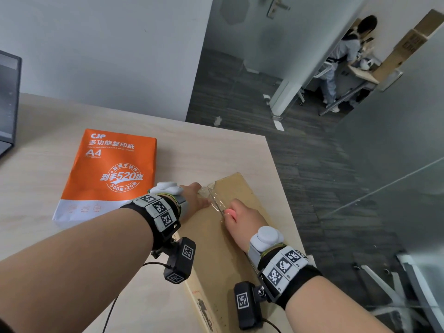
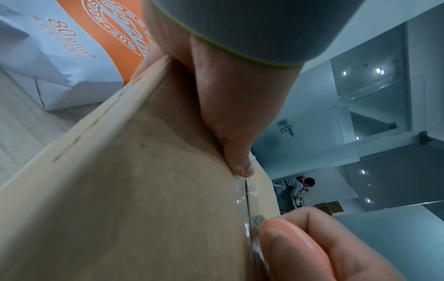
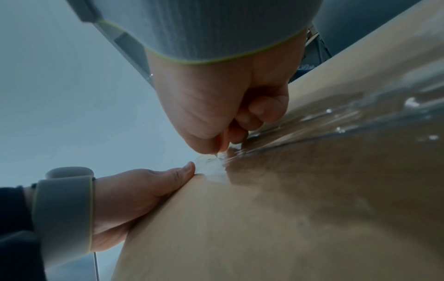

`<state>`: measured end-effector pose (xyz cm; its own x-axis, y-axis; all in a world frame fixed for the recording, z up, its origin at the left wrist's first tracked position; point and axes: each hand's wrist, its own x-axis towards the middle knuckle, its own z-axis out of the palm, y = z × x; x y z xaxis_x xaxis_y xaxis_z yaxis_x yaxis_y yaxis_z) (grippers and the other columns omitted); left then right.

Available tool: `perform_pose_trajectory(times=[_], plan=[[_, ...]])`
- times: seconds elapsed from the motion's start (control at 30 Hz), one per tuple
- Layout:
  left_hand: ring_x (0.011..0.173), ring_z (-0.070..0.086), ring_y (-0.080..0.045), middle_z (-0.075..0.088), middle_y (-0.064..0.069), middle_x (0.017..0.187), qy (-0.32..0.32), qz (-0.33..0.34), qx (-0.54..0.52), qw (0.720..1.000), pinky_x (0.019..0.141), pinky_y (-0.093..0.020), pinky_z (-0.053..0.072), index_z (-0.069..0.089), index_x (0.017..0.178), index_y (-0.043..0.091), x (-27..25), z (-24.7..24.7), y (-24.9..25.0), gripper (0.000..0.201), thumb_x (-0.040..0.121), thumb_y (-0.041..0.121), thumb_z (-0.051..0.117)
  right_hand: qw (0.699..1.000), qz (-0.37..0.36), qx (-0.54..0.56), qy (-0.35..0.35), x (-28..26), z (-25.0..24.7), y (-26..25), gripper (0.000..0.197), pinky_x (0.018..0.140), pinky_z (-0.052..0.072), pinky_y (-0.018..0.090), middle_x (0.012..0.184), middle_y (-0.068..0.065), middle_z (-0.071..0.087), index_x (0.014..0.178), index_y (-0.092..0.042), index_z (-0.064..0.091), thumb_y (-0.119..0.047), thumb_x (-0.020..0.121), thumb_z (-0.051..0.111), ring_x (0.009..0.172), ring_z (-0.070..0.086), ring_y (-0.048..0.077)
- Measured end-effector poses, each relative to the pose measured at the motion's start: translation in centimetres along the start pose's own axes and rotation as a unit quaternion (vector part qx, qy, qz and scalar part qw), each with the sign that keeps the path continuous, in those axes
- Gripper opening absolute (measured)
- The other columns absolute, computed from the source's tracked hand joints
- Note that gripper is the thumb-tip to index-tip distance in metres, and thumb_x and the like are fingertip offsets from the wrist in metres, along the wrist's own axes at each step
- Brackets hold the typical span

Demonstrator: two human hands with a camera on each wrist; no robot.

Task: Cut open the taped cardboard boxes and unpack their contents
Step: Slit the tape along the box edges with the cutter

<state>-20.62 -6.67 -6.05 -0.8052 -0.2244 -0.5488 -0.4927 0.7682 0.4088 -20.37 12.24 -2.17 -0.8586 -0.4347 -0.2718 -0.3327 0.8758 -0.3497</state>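
Observation:
A long brown cardboard box (image 1: 216, 248) lies on the pale wooden table (image 1: 48, 241), sealed along its top seam with clear tape (image 1: 215, 197). My right hand (image 1: 242, 217) grips a small cutter with a pink handle (image 1: 230, 211), its tip down on the tape (image 3: 336, 121). My left hand (image 1: 194, 198) braces the box's left edge, the thumb (image 2: 230, 133) lying flat on top and pointing at the seam (image 2: 247, 192); its fingers drop down the side, mostly hidden. In the right wrist view the left hand (image 3: 134, 192) lies just left of the right hand's (image 3: 228, 106) curled fingers.
An orange and white ream of A4 paper (image 1: 108, 174) lies left of the box. A dark laptop (image 1: 7, 104) stands at the far left. The table's right edge (image 1: 281, 174) drops to grey carpet. A person (image 1: 343, 58) works behind a glass partition.

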Motion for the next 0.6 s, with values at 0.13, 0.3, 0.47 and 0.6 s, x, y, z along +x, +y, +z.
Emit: perform_pose_trajectory(times=[0.13,0.3,0.47,0.6], plan=[[0.122,0.055,-0.036,0.058,-0.015,0.134,0.018,-0.014,-0.004,1.000,0.103,-0.044,0.045,0.043,0.144,0.022,0.3,0.6,0.1,0.062,0.094,0.057,0.055,1.000,0.000,0.000,0.002,-1.4,0.0,1.1,0.016,0.060,0.045,0.040,0.072,0.009,0.057,0.090,-0.017,0.044,-0.030,0.098,0.041,0.071,0.056,0.038],[0.117,0.056,-0.036,0.058,-0.015,0.130,0.038,-0.023,-0.014,0.999,0.101,-0.047,0.047,0.047,0.140,0.022,0.5,1.1,-0.2,0.063,0.091,0.059,0.057,1.000,-0.007,0.022,0.001,-3.1,0.2,2.6,0.016,0.058,0.041,0.038,0.070,0.005,0.054,0.087,-0.018,0.043,-0.029,0.098,0.041,0.065,0.052,0.032],[0.114,0.057,-0.035,0.059,-0.015,0.126,0.068,-0.021,-0.035,0.997,0.093,-0.041,0.047,0.050,0.139,0.019,-0.3,1.4,0.2,0.057,0.093,0.053,0.059,0.997,-0.015,0.080,0.012,-4.8,0.4,4.4,0.016,0.068,0.048,0.038,0.081,0.000,0.066,0.089,-0.025,0.047,-0.038,0.099,0.047,0.074,0.059,0.026],[0.116,0.057,-0.035,0.056,-0.014,0.134,0.104,0.008,-0.043,0.994,0.093,-0.038,0.045,0.042,0.146,0.026,-2.0,2.5,0.1,0.060,0.093,0.051,0.056,0.992,-0.012,0.120,0.032,-5.1,0.2,6.4,0.013,0.071,0.051,0.035,0.082,-0.005,0.068,0.096,-0.028,0.054,-0.040,0.097,0.050,0.075,0.061,0.020]])
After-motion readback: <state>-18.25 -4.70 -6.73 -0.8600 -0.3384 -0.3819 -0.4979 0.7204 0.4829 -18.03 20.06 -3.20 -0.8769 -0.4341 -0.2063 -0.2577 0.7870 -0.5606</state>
